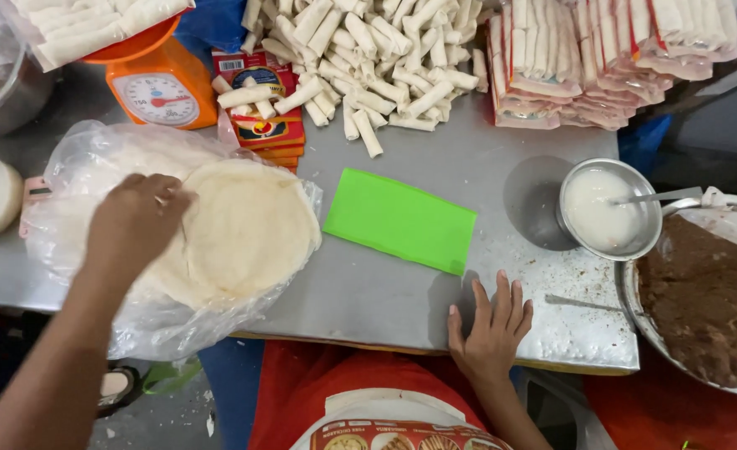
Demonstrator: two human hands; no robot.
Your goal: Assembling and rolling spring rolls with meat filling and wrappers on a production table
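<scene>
My left hand (135, 225) rests on a stack of thin round white wrappers (243, 229) lying on a clear plastic bag (93, 167), with its fingertips at the edge of the top sheet. My right hand (492, 325) lies flat and empty, fingers spread, on the metal table (368, 287) near its front edge. A bright green rectangular mat (400, 219) lies on the table between the two hands, just above the right hand.
A pile of rolled white sticks (368, 58) and stacked packets (569, 67) fill the back. An orange kitchen scale (160, 87) stands back left. At right stand a small metal bowl of white paste (606, 208) with a spoon and a large tray of brown filling (706, 300).
</scene>
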